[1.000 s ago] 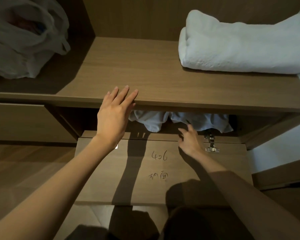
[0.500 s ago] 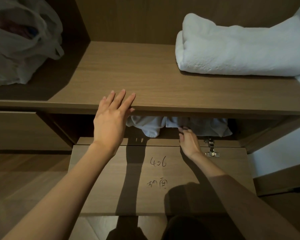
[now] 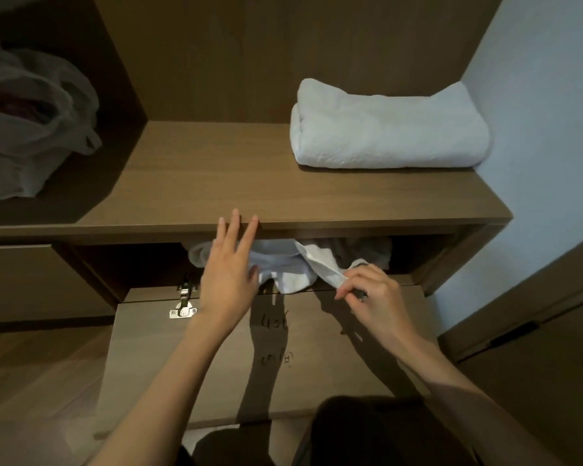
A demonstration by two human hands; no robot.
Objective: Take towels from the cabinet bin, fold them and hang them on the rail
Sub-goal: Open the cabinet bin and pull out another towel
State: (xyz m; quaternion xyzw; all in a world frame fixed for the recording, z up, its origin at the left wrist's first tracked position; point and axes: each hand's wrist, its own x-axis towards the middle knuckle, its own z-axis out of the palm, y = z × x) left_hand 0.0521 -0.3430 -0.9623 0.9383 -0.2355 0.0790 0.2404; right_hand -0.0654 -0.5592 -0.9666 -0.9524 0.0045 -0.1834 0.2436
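Right hand (image 3: pixel 374 294) pinches a white towel (image 3: pixel 320 264) — left hand (image 3: pixel 228 270) spread beside.

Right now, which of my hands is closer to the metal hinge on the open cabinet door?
Left. The left hand sits just right of the hinge, fingers straight. The right hand is farther right, pinching a white towel.

1. The folded towel (image 3: pixel 389 129), far right, is showing plain white.
2. The crumpled towels (image 3: pixel 283 264), nearer, are showing white too.
3. The shelf (image 3: pixel 216 183) is showing brown wood grain.
4. The plastic bag (image 3: pixel 31 129), far left, is looking translucent grey-white.
5. The hinge (image 3: pixel 183 306) is gleaming silver.
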